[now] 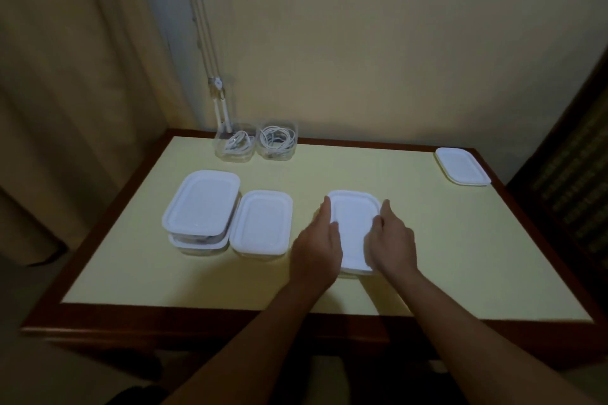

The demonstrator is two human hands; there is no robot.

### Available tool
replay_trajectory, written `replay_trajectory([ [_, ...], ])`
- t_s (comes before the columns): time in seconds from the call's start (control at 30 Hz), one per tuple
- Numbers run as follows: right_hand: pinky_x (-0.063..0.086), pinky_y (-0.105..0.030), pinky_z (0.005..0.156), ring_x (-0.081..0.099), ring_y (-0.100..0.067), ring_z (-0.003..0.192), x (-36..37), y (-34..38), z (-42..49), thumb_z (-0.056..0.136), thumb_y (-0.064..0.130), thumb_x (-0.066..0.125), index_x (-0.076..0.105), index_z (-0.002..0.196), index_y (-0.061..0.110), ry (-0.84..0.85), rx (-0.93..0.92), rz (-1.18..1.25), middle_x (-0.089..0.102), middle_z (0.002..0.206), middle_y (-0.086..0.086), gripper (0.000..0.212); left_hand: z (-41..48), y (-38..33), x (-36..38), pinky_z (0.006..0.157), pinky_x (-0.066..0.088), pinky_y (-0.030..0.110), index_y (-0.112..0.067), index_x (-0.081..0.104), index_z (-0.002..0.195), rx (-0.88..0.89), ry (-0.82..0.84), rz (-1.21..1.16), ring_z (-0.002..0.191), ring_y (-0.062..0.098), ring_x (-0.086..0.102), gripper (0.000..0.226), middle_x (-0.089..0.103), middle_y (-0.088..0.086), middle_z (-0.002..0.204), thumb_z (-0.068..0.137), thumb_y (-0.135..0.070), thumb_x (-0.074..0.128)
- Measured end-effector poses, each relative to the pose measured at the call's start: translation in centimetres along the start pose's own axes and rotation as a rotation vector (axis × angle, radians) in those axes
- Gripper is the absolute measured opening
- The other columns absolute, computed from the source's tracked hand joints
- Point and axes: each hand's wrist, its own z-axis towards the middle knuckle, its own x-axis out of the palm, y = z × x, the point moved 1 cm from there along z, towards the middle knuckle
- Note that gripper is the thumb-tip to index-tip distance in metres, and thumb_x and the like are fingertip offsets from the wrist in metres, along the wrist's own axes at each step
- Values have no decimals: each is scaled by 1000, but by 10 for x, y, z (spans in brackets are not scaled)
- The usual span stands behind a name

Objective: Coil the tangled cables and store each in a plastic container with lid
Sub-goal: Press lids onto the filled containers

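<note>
Your left hand (315, 240) and right hand (392, 238) bracket the white-lidded rectangular plastic container (354, 223) at the middle of the desk (444, 256). The fingers of both lie stretched along its long edges, thumbs on the lid. You look to be sealing this one.

Press down all round, then turn to the two open clear plastic tubs (256, 154) at the back edge, each holding a coiled white cable (278, 138). They still lack lids, and only one loose white lid (462, 166) shows, at the far right corner.

A stack of two lidded containers (200, 204) and a single lidded one (261, 222) sit left. The desk is pale yellow with a dark wood rim; a beige curtain (65, 108) hangs left and white cords (204, 26) run down the plain wall.
</note>
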Motion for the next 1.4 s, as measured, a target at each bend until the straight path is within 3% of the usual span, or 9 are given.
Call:
replay_trajectory([
  [0.1, 43, -31, 81, 61, -33, 105, 8, 33, 1, 106, 14, 31, 26, 160, 31, 4, -50, 74, 68, 121, -13, 56, 22, -5, -42, 112, 40, 39, -13, 33, 156, 49, 23, 57, 134, 28, 51, 53, 50, 12, 150, 105, -27, 40],
  [0.17, 41, -29, 80, 61, -33, 110, 20, 53, 4, 104, 11, 31, 34, 157, 33, 30, -71, 87, 67, 127, -10, 57, 37, 1, -72, 118, 31, 37, -15, 33, 155, 71, 14, 157, 141, 25, 43, 53, 43, 6, 156, 105, -27, 44],
  [0.4, 50, -41, 96, 58, -33, 118, 65, 110, -3, 100, 10, 35, 38, 154, 36, 140, -100, 4, 64, 134, -8, 61, 63, 45, -161, 117, 31, 41, -15, 39, 153, -42, 15, 448, 140, 27, 43, 56, 46, 6, 154, 103, -38, 48],
  [0.67, 46, -34, 84, 62, -30, 108, 102, 127, -9, 99, 10, 33, 40, 153, 36, 118, -112, 98, 69, 121, -6, 61, 81, 88, -178, 122, 11, 44, -21, 22, 159, -91, 127, 604, 154, 25, 14, 74, 19, -1, 167, 100, -63, 33],
  [0.9, 35, -28, 110, 51, -24, 136, 94, 126, 12, 106, 30, 41, 51, 149, 23, 122, -145, 266, 58, 145, -2, 44, 94, 114, -157, 122, -7, 47, -24, 5, 161, -7, 242, 726, 155, 22, -5, 89, -1, -1, 169, 92, -79, 20],
  [1.03, 31, -31, 117, 45, -24, 141, 99, 124, 64, 106, 23, 42, 54, 145, 16, 152, -101, 281, 53, 150, -4, 42, 86, 121, -151, 123, -4, 48, -21, 8, 161, 40, 186, 826, 156, 23, -1, 102, 2, 1, 169, 80, -82, -4],
  [1.13, 34, -31, 112, 48, -29, 138, 106, 122, 99, 104, 23, 45, 46, 152, 18, 232, -114, 94, 52, 151, -10, 47, 87, 122, -152, 124, -3, 50, -23, 7, 161, 35, 179, 816, 156, 23, -2, 96, 1, 0, 169, 84, -80, -1],
  [1.23, 39, -33, 105, 50, -36, 134, 112, 127, 128, 104, 28, 50, 25, 160, 24, 358, -211, -174, 51, 150, -16, 62, 88, 123, -150, 124, -4, 50, -24, 5, 160, 40, 181, 794, 155, 22, -5, 94, -2, -1, 169, 85, -80, 0],
  [1.4, 43, -35, 98, 56, -38, 123, 130, 128, 170, 100, 40, 57, 3, 161, 38, 462, -325, -374, 58, 139, -21, 82, 87, 125, -150, 124, -5, 51, -26, 2, 160, 36, 166, 768, 155, 21, -10, 88, -6, -2, 169, 88, -76, 1],
])
